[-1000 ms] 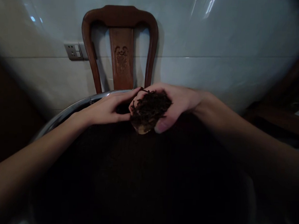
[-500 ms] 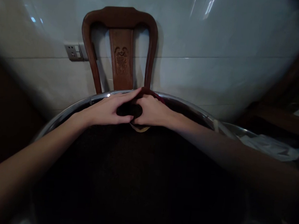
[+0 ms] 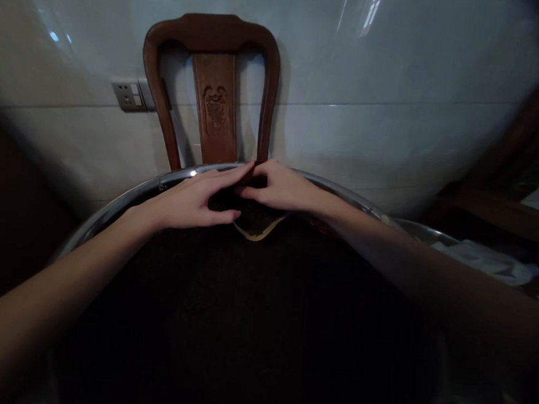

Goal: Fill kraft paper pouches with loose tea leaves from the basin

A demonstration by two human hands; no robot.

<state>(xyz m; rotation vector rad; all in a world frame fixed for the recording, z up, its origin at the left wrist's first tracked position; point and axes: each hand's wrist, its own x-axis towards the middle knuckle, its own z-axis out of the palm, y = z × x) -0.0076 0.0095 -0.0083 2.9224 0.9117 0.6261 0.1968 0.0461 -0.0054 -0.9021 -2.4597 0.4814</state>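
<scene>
At the far side of a large dark round surface, my left hand point(image 3: 193, 201) curves like a C, thumb apart from the fingers. It grips the left side of a dark thing with a pale yellowish edge point(image 3: 256, 235); its kind is lost in the gloom. My right hand point(image 3: 282, 185) is over the far right side of that thing, its fingers bent towards the thumb. Whatever lies between those fingers is too dark to make out. A dull red patch point(image 3: 323, 227) shows faintly beneath my right wrist.
A shiny metal rim point(image 3: 127, 193) runs around the dark surface point(image 3: 242, 323). Behind it a carved wooden chair point(image 3: 215, 112) stands against a tiled wall point(image 3: 371, 135) with a socket point(image 3: 128, 96). Crumpled white plastic point(image 3: 487, 261) lies to the right.
My right hand has lifted away from the near edge of the dark thing and shifted up and slightly right, baring more of the pale edge. My left hand has stayed in place.
</scene>
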